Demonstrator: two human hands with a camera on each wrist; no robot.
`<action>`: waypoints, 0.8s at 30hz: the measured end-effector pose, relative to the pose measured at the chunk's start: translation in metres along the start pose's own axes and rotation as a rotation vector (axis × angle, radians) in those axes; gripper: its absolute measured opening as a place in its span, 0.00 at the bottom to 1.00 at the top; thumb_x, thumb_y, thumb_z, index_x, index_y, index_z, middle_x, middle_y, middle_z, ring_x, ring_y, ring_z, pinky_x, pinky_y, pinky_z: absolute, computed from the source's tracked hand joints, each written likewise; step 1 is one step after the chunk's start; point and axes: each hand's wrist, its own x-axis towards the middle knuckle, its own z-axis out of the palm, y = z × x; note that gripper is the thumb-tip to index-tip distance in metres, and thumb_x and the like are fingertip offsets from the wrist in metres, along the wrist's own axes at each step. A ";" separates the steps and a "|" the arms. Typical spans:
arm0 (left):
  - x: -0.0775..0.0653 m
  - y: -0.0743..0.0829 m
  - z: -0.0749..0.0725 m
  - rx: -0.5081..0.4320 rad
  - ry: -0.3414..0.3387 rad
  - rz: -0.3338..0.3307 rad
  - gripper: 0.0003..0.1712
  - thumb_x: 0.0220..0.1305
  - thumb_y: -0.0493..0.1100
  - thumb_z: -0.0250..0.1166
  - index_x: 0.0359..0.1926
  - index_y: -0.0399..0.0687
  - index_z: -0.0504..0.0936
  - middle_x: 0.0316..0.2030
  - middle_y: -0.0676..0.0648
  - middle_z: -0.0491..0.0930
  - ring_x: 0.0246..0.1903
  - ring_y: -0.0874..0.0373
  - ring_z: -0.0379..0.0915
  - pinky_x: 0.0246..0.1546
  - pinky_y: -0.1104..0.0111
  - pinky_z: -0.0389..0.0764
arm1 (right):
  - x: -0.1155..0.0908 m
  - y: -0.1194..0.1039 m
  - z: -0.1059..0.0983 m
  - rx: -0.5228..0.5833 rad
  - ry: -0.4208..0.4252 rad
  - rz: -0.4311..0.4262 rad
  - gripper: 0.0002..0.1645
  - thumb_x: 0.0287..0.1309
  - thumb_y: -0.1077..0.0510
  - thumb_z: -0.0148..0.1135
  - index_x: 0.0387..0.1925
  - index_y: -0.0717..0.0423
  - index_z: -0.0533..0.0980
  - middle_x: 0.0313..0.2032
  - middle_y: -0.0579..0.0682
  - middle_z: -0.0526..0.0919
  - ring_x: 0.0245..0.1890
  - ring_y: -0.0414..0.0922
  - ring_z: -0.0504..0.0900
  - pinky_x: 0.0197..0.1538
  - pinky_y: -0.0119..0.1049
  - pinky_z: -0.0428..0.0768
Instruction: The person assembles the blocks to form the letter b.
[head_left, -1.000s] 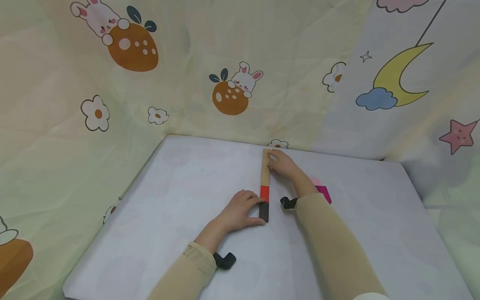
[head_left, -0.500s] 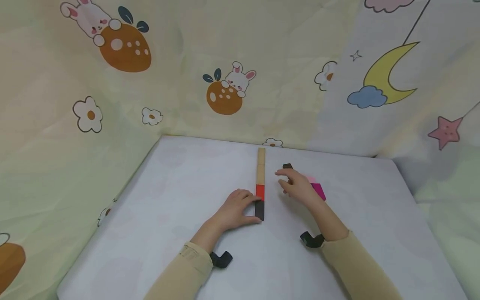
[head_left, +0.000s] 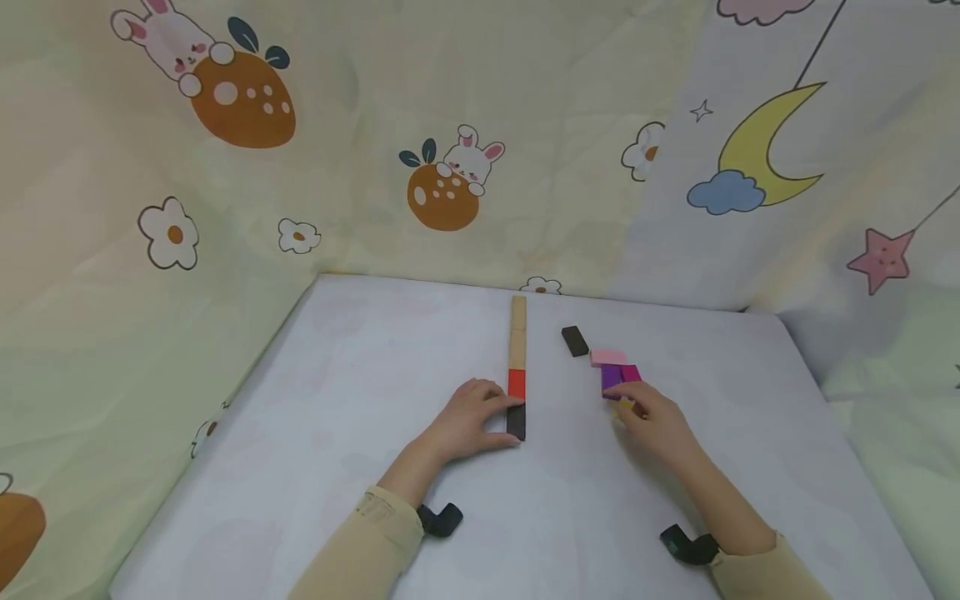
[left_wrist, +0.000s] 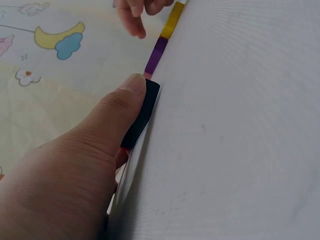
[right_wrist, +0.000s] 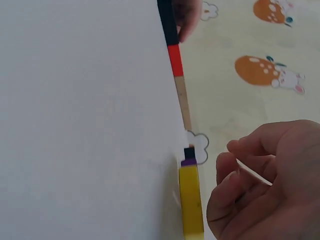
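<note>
Across the upper half of the frame and down its left side, creased pale yellow-green cloth [head_left: 555, 208]. At upper left and upper centre, printed white rabbits [head_left: 163, 42] over spotted orange fruits [head_left: 243, 100]; elsewhere, white flowers [head_left: 168, 233]. Toward upper right, a greyish-white stretch [head_left: 675, 258] with a yellow moon [head_left: 745, 142], blue cloud [head_left: 723, 193] and pink star [head_left: 881, 256]. From centre to bottom edge, a white worktop [head_left: 382, 358], back edge along the foot of the cloth. Soft, even light, faint shadow at right.
</note>
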 end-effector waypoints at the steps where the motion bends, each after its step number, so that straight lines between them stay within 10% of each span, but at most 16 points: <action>1: 0.000 0.000 0.000 -0.002 0.001 0.000 0.35 0.57 0.70 0.65 0.66 0.74 0.72 0.55 0.57 0.72 0.62 0.60 0.64 0.72 0.59 0.60 | -0.003 0.004 -0.002 -0.010 0.011 0.005 0.15 0.68 0.57 0.57 0.54 0.49 0.79 0.48 0.51 0.80 0.33 0.43 0.70 0.30 0.29 0.73; 24: 0.001 0.001 0.000 -0.007 -0.002 -0.004 0.35 0.57 0.69 0.66 0.65 0.75 0.72 0.54 0.57 0.72 0.61 0.61 0.64 0.77 0.56 0.53 | -0.018 0.040 -0.021 -0.052 -0.032 0.175 0.23 0.68 0.48 0.57 0.60 0.53 0.74 0.57 0.58 0.76 0.38 0.48 0.75 0.36 0.32 0.78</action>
